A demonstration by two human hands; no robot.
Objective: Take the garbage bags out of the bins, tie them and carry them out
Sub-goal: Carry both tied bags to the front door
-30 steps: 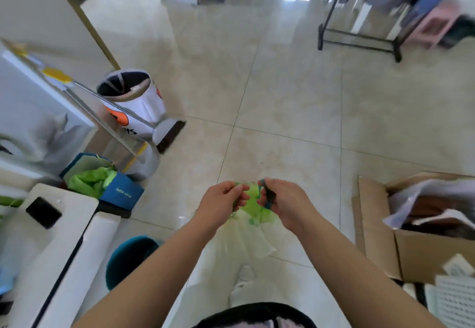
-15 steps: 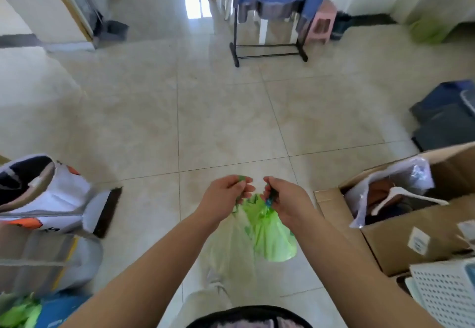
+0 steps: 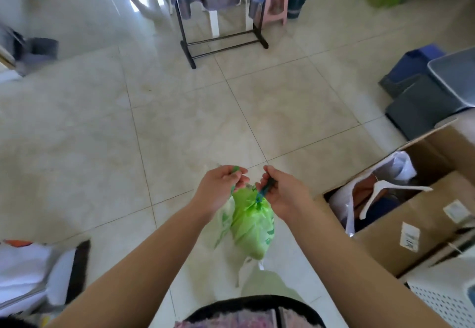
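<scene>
A green garbage bag [image 3: 250, 222] hangs in front of my waist, its neck gathered by a darker green-blue drawstring. My left hand [image 3: 219, 186] pinches one end of the drawstring at the bag's top left. My right hand [image 3: 281, 189] pinches the other end at the top right. The two hands are a little apart, with the bag hanging below and between them. A paler, see-through bag [image 3: 222, 222] hangs against its left side. A small dark bin [image 3: 295, 2] stands far back by a pink stool.
An open cardboard box [image 3: 401, 214] with bags and a white hanger stands at the right. Grey and blue crates [image 3: 426, 91] lie beyond it. A clothes rack [image 3: 221, 19] stands at the back. A white perforated basket [image 3: 444, 294] is at lower right, a white bag [image 3: 28, 268] at lower left.
The view has swung to the right, so the white bin and the table have left the picture. My hands still pinch the drawstring ends and have drawn slightly apart above the hanging bag.
</scene>
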